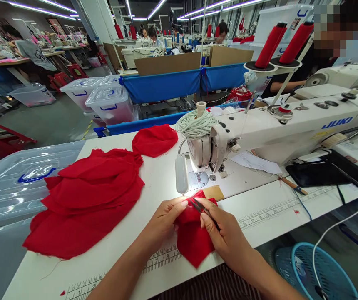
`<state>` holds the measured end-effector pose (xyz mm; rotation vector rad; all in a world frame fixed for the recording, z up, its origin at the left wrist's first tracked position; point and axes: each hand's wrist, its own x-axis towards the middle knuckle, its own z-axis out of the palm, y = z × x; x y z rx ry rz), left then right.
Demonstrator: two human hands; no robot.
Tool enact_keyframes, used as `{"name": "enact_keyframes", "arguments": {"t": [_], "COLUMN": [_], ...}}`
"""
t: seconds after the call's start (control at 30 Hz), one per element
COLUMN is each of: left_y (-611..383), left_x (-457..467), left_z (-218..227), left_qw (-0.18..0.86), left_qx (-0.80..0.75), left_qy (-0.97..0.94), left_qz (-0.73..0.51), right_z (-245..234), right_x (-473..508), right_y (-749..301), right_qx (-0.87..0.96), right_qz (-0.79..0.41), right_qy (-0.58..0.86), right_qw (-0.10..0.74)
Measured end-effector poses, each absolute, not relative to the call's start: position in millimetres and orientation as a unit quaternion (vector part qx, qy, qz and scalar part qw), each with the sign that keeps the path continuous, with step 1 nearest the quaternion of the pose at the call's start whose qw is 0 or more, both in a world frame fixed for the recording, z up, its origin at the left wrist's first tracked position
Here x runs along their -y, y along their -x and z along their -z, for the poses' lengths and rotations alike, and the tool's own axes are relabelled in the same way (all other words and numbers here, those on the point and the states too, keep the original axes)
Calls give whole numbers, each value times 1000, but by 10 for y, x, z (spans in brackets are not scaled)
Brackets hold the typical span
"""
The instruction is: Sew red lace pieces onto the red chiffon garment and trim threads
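Observation:
A small piece of red fabric (194, 243) hangs over the table's front edge area, its upper edge pinched by my left hand (168, 212) between thumb and fingers. In my right hand (225, 229) is a pair of dark thread snips (204, 210), closed around by the fingers. Their tips touch or lie very near the fabric's top edge, close to my left thumb. Just beyond both hands stands the white sewing machine (260, 129), its lamp (182, 174) above the fabric. To the left lies a heap of red fabric (88, 200), with a smaller red piece (154, 140) behind it.
A clear lidded bin (26, 179) borders the table's left side. On the right lie a black phone-like slab (318, 168), a wooden-handled tool (293, 184) and a white paper (255, 161). A blue basket (325, 266) stands below right. Red thread cones (271, 46) rise behind the machine.

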<state>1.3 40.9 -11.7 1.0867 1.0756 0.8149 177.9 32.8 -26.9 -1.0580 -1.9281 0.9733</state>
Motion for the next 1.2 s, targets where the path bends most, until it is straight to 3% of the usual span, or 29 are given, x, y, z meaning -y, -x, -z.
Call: {"name": "enact_keyframes", "arguments": {"t": [0.57,0.73,0.93,1.07,1.2], "left_y": [-34,-31,-46,-52,-35], "left_x": [-392,-390,-400,-397,-388], "left_z": [148,153,121,116,129], "left_qw": [663,629,566,572,616], "left_qx": [-454,-457,-477,-466,-454], "left_qy": [-476,-526,-580,-592,-551], "left_qz": [-358,-345,-340,-324,-333], "right_z": [288,291,323,320,297], "right_x": [-282,-219,-222,-201,-225], "right_y": [-1705,-1689,-1677,-1659,-1732], "right_qx": [730,672,605,555,536], "right_qz": [-388,-454,-510,-558,-531], "right_qy": [427,469,483,465,470], "right_qw": [367,350,375,406,459]}}
